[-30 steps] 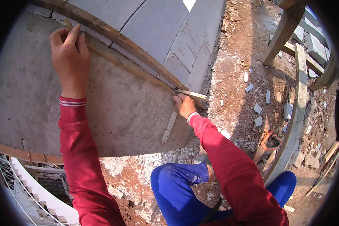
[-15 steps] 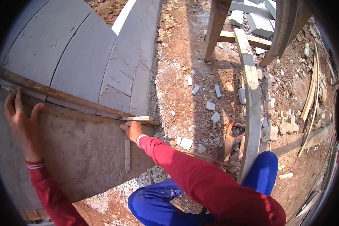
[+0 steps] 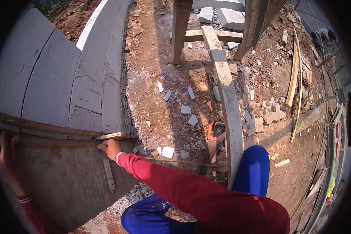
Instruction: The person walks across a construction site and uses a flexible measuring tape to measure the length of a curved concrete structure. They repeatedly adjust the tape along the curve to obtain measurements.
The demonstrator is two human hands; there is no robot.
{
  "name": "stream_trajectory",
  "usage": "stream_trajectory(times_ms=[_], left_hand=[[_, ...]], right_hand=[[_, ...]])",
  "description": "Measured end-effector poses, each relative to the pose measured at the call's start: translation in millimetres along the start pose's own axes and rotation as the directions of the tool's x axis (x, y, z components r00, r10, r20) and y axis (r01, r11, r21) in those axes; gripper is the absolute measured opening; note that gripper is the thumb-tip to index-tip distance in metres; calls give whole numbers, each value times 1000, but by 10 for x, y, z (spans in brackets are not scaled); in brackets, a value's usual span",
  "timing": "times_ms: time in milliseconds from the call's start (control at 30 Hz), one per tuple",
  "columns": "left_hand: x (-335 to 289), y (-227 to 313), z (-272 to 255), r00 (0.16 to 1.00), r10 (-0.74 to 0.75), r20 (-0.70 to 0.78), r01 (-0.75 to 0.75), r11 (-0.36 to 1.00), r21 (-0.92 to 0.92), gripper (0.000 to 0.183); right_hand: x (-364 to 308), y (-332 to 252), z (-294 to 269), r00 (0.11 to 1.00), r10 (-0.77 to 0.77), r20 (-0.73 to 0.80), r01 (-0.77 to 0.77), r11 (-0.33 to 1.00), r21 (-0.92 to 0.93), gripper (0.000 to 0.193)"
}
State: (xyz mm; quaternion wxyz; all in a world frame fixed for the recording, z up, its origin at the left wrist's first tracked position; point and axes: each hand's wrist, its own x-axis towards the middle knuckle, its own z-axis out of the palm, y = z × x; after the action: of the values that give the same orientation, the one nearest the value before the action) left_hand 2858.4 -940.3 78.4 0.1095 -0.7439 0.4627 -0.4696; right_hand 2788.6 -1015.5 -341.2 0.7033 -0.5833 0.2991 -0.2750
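Observation:
A long brown wooden batten lies along the joint between the pale block wall and the grey concrete face. At its left part, my left hand rests in shadow with fingers stretched and apart, holding nothing I can see. Near the batten's right end, my right hand has its fingers closed in a pinch just below a small light wood strip. Whatever the fingertips grip is too small to make out. Below this hand, a short flat wood piece sits against the concrete.
A handsaw with an orange handle stands beside a long wooden beam near my knee. White block chips litter the reddish soil. Upright timber posts and white blocks are farther off; thin planks lie at right.
My view has shifted right, so the scene sits farther left. The light strip by my right hand looks more tilted. My left hand stays near the batten's left part.

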Motion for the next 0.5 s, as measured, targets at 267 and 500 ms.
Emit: stream_trajectory(times_ms=[267, 500], left_hand=[[95, 356, -218, 983, 163, -80, -137, 955, 264, 33], [-84, 470, -293, 975, 223, 7, -215, 928, 304, 68]], right_hand=[[-19, -197, -180, 996, 86, 26, -85, 995, -47, 36], [-89, -259, -310, 983, 122, 137, -115, 992, -56, 33]])
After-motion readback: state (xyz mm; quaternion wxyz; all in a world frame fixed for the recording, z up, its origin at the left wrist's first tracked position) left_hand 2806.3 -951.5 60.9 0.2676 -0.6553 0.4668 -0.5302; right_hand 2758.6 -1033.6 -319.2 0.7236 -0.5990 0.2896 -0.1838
